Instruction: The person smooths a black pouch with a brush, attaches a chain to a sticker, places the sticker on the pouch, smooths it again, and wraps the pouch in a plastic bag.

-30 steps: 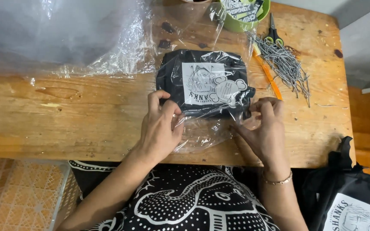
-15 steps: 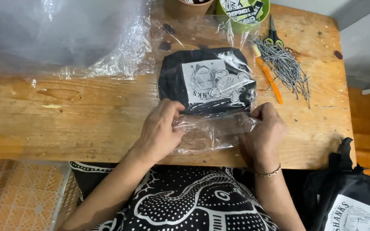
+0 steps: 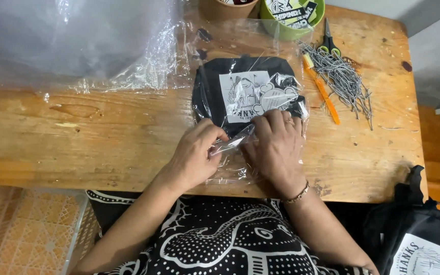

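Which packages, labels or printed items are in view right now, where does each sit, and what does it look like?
Clear plastic bag: table's near edge, under both hands, holding a folded black garment.
White print panel: rectangular, black line drawing, on the garment.
Green tub: round, far edge, holding printed stickers.
Black bag: lower right, off the table, white printed patch.
Loose clear plastic sheets: far left.
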